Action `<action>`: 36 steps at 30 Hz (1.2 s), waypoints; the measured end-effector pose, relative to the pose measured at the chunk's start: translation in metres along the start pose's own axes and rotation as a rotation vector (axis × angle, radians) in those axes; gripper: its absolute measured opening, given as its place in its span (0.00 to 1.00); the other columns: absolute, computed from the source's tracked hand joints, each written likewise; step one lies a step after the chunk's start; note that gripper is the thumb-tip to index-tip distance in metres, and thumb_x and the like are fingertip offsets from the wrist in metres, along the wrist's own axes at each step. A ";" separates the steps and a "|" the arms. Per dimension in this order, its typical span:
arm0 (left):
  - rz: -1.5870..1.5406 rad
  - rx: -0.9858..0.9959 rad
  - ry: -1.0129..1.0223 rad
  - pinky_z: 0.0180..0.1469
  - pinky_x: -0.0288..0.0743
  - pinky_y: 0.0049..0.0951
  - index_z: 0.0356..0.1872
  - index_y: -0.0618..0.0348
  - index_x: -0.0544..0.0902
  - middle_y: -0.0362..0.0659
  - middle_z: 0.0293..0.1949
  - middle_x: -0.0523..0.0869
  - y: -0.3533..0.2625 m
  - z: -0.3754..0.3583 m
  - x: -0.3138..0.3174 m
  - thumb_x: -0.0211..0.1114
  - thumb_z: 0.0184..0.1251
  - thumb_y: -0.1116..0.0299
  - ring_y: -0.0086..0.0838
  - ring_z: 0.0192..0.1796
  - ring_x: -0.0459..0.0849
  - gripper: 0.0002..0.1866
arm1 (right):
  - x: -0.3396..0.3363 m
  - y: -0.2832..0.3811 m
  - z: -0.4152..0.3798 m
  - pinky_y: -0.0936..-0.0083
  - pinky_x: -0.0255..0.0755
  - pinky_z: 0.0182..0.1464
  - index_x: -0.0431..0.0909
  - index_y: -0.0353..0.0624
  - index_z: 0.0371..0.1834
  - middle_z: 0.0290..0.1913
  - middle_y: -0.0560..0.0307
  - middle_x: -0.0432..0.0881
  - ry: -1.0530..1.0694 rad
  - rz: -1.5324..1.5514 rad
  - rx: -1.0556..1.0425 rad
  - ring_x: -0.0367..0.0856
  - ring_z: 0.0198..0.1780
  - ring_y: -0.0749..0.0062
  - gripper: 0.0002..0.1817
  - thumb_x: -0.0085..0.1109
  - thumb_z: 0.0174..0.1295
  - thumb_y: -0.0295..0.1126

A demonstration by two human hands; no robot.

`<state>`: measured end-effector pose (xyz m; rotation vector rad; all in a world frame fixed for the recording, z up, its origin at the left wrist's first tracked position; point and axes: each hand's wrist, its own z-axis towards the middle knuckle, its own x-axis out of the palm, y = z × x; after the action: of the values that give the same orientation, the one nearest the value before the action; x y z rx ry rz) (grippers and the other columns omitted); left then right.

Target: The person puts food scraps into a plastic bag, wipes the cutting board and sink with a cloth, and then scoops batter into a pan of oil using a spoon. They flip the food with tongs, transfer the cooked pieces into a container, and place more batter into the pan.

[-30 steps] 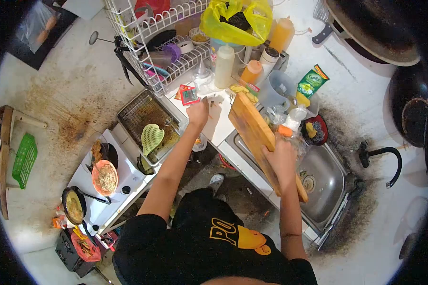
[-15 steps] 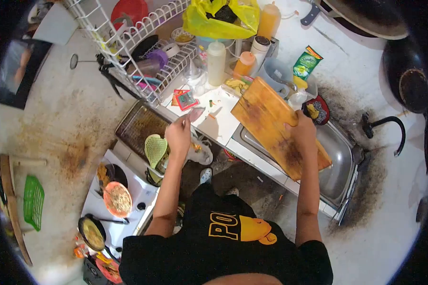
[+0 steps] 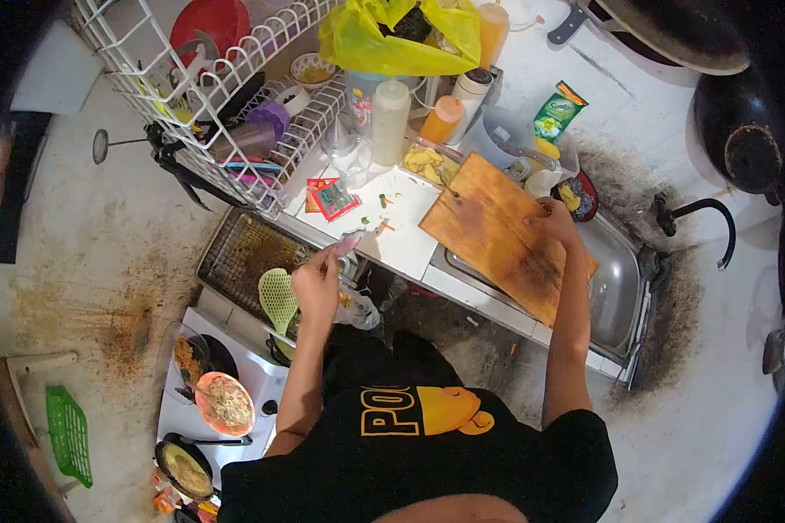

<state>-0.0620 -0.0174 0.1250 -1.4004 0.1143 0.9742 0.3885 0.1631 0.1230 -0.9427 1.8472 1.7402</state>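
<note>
My right hand (image 3: 556,228) grips a wooden cutting board (image 3: 488,222) by its edge. The board is tilted over the counter edge and the steel sink (image 3: 615,301), its face dark-stained in places. Pinched in the fingers of my left hand (image 3: 317,283) is a small flat purplish piece (image 3: 349,243), held near the front edge of the white counter (image 3: 401,240); its kind is too small to make out. Beyond that hand lie red sachets (image 3: 335,200) and a few vegetable scraps (image 3: 384,225). A light green slotted spatula (image 3: 277,298) rests just left of my left wrist.
Squeeze bottles (image 3: 390,122) and a yellow bag (image 3: 401,48) crowd the counter's back. A white wire rack (image 3: 275,166) stands at left. Below it are an oily wire-mesh tray (image 3: 244,261) and a stove with an orange bowl (image 3: 225,404) and a pan (image 3: 184,466). A black faucet (image 3: 702,213) overhangs the sink.
The board has swung to a slightly different angle in my right hand. My left hand, still pinching the purplish piece, sits a little lower and further left. The view has shifted somewhat.
</note>
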 end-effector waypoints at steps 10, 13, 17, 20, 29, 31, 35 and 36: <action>0.024 0.026 0.091 0.24 0.70 0.37 0.38 0.60 0.85 0.51 0.14 0.77 0.004 0.010 0.019 0.61 0.57 0.65 0.40 0.16 0.77 0.12 | 0.007 -0.003 0.001 0.72 0.73 0.42 0.75 0.33 0.49 0.41 0.49 0.79 -0.095 -0.143 0.045 0.79 0.39 0.67 0.30 0.70 0.42 0.36; 0.009 -0.042 0.175 0.25 0.71 0.38 0.38 0.60 0.85 0.52 0.15 0.78 0.003 0.009 0.022 0.61 0.57 0.65 0.41 0.18 0.78 0.13 | 0.012 0.004 -0.010 0.70 0.72 0.46 0.74 0.38 0.49 0.45 0.48 0.75 -0.156 -0.112 0.010 0.77 0.44 0.61 0.28 0.69 0.44 0.37; 0.037 -0.033 0.180 0.26 0.72 0.37 0.39 0.61 0.84 0.53 0.17 0.79 0.001 0.008 0.021 0.61 0.57 0.65 0.42 0.20 0.80 0.13 | 0.027 0.015 -0.022 0.68 0.66 0.53 0.73 0.40 0.50 0.47 0.48 0.72 -0.255 -0.230 -0.098 0.73 0.49 0.58 0.23 0.65 0.49 0.32; 0.042 -0.029 0.189 0.27 0.72 0.37 0.38 0.61 0.84 0.53 0.19 0.79 0.004 0.008 0.022 0.61 0.57 0.65 0.42 0.21 0.80 0.13 | 0.037 0.020 -0.028 0.68 0.65 0.54 0.73 0.40 0.51 0.47 0.48 0.74 -0.358 -0.233 -0.109 0.72 0.50 0.59 0.21 0.61 0.52 0.27; -0.012 -0.008 0.184 0.25 0.70 0.37 0.37 0.62 0.84 0.53 0.15 0.78 0.019 0.009 0.025 0.62 0.56 0.65 0.41 0.18 0.78 0.12 | 0.028 0.078 -0.022 0.74 0.72 0.42 0.76 0.41 0.44 0.36 0.53 0.82 -0.748 -0.021 -0.099 0.80 0.42 0.70 0.17 0.62 0.48 0.23; -0.039 0.018 0.158 0.24 0.69 0.37 0.37 0.62 0.84 0.52 0.14 0.77 0.021 0.010 0.025 0.62 0.56 0.65 0.41 0.18 0.78 0.12 | 0.018 0.120 -0.014 0.71 0.72 0.40 0.77 0.42 0.43 0.32 0.53 0.81 -0.854 -0.281 -0.179 0.80 0.40 0.67 0.17 0.64 0.47 0.25; -0.047 0.046 0.134 0.24 0.69 0.37 0.38 0.61 0.85 0.53 0.14 0.77 0.029 0.007 0.030 0.62 0.56 0.66 0.41 0.17 0.77 0.12 | 0.001 0.162 0.031 0.66 0.72 0.37 0.77 0.42 0.39 0.27 0.54 0.76 -0.981 -0.785 -0.582 0.76 0.35 0.57 0.14 0.64 0.49 0.33; -0.046 0.070 0.123 0.24 0.68 0.37 0.38 0.61 0.85 0.52 0.14 0.76 0.032 0.006 0.031 0.62 0.55 0.66 0.40 0.16 0.76 0.12 | 0.001 0.156 0.041 0.66 0.72 0.37 0.77 0.42 0.39 0.27 0.54 0.76 -0.978 -0.785 -0.585 0.76 0.35 0.57 0.14 0.64 0.49 0.33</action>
<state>-0.0651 -0.0008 0.0834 -1.3927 0.2050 0.8386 0.2689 0.2003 0.2246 -0.6442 0.2864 1.7105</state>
